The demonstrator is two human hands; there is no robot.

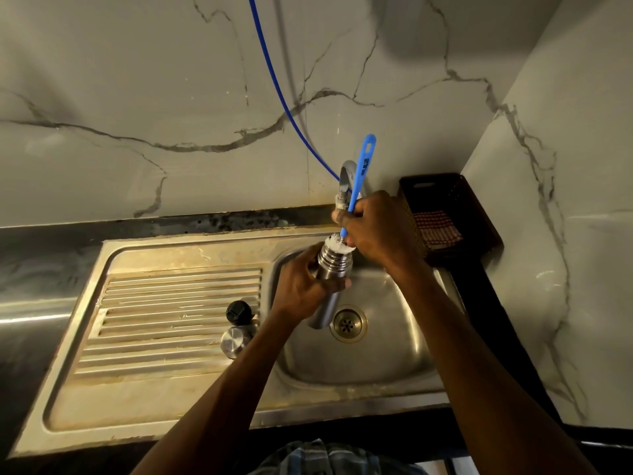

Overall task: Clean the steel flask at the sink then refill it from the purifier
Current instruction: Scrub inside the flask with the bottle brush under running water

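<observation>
My left hand (pixel 301 286) grips the steel flask (pixel 330 272) around its middle and holds it tilted above the sink basin (pixel 394 341). My right hand (pixel 376 228) is closed on the blue handle of a bottle brush (pixel 361 176). The brush's white bristles sit at the open mouth of the flask. The flask's black stopper (pixel 238 312) and steel cap (pixel 234 342) rest on the ribbed draining board (pixel 164 313), left of the basin.
The tap (pixel 346 176) stands behind my right hand, with a blue hose (pixel 274 80) running up the marble wall. A dark basket (pixel 452 214) holding a checked cloth sits in the right corner. The drain (pixel 348 323) lies under the flask.
</observation>
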